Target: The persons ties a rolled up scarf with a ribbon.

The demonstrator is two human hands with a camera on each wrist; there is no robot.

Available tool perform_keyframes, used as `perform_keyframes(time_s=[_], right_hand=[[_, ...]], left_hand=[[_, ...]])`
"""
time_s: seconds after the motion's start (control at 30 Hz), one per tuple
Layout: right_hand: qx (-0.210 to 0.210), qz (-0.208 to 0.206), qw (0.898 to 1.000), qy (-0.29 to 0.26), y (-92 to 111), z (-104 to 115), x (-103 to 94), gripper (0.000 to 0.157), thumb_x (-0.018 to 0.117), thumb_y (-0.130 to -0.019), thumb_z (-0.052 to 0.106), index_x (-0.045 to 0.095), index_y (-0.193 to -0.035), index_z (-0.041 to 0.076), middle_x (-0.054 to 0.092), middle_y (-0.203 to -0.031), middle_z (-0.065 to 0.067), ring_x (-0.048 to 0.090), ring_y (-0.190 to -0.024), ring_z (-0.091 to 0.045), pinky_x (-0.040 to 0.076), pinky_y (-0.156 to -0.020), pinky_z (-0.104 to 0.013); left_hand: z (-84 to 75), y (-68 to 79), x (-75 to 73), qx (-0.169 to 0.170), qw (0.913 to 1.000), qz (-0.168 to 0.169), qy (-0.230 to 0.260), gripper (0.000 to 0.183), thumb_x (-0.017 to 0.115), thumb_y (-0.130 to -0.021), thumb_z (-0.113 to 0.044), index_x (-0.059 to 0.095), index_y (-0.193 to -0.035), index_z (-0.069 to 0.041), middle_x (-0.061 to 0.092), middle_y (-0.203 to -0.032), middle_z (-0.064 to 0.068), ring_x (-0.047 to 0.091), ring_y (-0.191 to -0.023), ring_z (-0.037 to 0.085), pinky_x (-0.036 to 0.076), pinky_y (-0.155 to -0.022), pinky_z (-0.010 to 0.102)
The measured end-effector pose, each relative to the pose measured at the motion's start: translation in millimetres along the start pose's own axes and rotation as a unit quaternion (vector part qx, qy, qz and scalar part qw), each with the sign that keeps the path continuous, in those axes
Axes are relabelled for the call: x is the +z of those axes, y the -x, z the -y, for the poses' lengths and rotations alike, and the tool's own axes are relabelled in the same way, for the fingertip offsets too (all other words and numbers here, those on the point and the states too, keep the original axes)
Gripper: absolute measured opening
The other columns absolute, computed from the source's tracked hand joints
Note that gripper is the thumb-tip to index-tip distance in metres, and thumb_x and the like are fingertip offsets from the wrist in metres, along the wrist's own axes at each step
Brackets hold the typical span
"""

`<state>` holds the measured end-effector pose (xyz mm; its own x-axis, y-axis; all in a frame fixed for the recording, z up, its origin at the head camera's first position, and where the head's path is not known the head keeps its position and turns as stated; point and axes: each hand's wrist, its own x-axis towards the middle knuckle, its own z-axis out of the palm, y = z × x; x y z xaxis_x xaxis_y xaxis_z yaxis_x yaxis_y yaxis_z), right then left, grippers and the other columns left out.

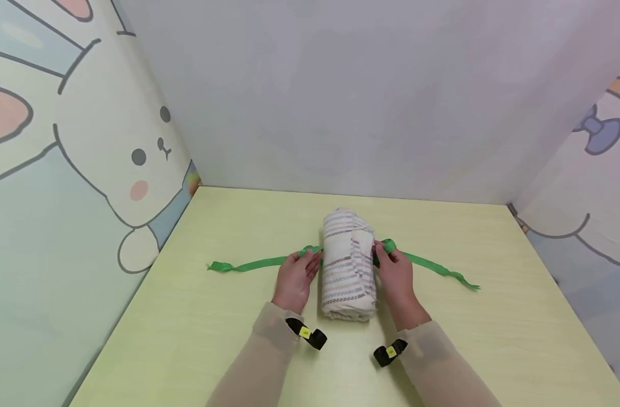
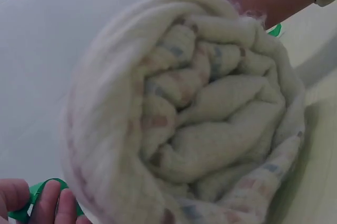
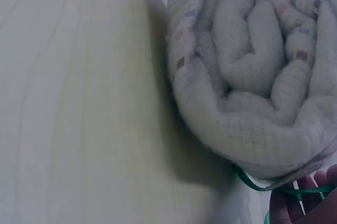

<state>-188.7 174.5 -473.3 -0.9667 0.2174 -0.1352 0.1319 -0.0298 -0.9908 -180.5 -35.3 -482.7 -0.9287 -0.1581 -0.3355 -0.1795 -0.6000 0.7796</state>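
Observation:
A rolled towel, cream with striped and checked bands, lies lengthwise on the table in the head view. A green ribbon passes under it, its loose ends spread out to the left and right. At the towel's left side, my left hand holds the ribbon between thumb and fingers. My right hand grips the ribbon close against the right side. Both wrist views face the towel's spiral end, with the left fingers and the right fingers at the ribbon. The ribbon beneath the towel is hidden.
The pale yellow-green table meets a plain whitish wall at the back. Side panels with cartoon animals stand at left and right. A black strap sits on each sleeved wrist.

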Motion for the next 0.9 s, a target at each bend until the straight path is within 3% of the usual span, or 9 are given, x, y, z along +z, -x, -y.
perform_keyframes(time_s=[0.2, 0.37, 0.5, 0.67, 0.8, 0.9], right_hand=[[0.0, 0.004, 1.0, 0.016, 2.0, 3.9, -0.5, 0.04, 0.053, -0.11, 0.029, 0.063, -0.138, 0.004, 0.061, -0.137, -0.012, 0.052, -0.135, -0.023, 0.043, -0.11, -0.037], [0.003, 0.007, 0.999, 0.035, 3.8, 7.5, 0.6, 0.043, 0.05, -0.111, 0.032, 0.059, -0.144, 0.006, 0.058, -0.146, -0.007, 0.043, -0.143, -0.019, 0.035, -0.117, -0.037], [-0.004, 0.015, 0.999, 0.051, 6.4, 9.9, 2.0, 0.047, 0.047, -0.111, 0.036, 0.055, -0.148, 0.008, 0.054, -0.151, -0.005, 0.035, -0.148, -0.019, 0.027, -0.121, -0.039], [-0.045, 0.018, 0.997, 0.056, 8.4, 13.8, 5.6, 0.046, 0.047, -0.111, 0.038, 0.059, -0.142, 0.005, 0.054, -0.151, -0.001, 0.029, -0.151, -0.016, 0.026, -0.12, -0.038], [-0.084, 0.025, 0.994, 0.067, 9.3, 18.6, 11.9, 0.042, 0.047, -0.111, 0.036, 0.062, -0.132, 0.002, 0.057, -0.148, 0.002, 0.032, -0.149, -0.014, 0.029, -0.119, -0.037], [-0.105, 0.039, 0.991, 0.073, 9.7, 22.8, 18.8, 0.039, 0.048, -0.111, 0.033, 0.062, -0.135, 0.005, 0.06, -0.144, -0.001, 0.039, -0.145, -0.015, 0.032, -0.118, -0.037]], left_hand=[[1.7, -5.0, 5.2, 0.033, 0.9994, -0.005, -0.007, 0.014, 0.06, -0.105, -0.006, 0.049, -0.11, 0.0, 0.072, -0.117, 0.019, 0.07, -0.111, 0.027, 0.047, -0.104, 0.044], [1.0, -9.5, 8.9, 0.071, 0.9941, -0.002, -0.082, 0.023, 0.061, -0.104, -0.004, 0.055, -0.123, 0.007, 0.074, -0.112, 0.018, 0.072, -0.106, 0.026, 0.052, -0.101, 0.042], [-3.9, -7.6, 8.8, 0.111, 0.9812, -0.013, -0.157, 0.022, 0.063, -0.102, -0.004, 0.066, -0.121, 0.007, 0.074, -0.106, 0.016, 0.073, -0.102, 0.027, 0.053, -0.099, 0.043], [-12.3, -6.3, 9.1, 0.168, 0.9588, -0.016, -0.229, 0.013, 0.067, -0.101, -0.008, 0.073, -0.11, -0.001, 0.074, -0.102, 0.01, 0.072, -0.1, 0.025, 0.054, -0.095, 0.043], [-22.8, -4.2, 16.7, 0.196, 0.9487, 0.007, -0.248, 0.011, 0.067, -0.101, -0.009, 0.07, -0.109, -0.002, 0.075, -0.099, 0.009, 0.073, -0.098, 0.027, 0.056, -0.092, 0.044], [-28.6, 0.0, 26.6, 0.193, 0.945, 0.017, -0.263, 0.012, 0.067, -0.101, -0.011, 0.069, -0.111, -0.005, 0.076, -0.097, 0.008, 0.073, -0.096, 0.027, 0.056, -0.088, 0.046]])
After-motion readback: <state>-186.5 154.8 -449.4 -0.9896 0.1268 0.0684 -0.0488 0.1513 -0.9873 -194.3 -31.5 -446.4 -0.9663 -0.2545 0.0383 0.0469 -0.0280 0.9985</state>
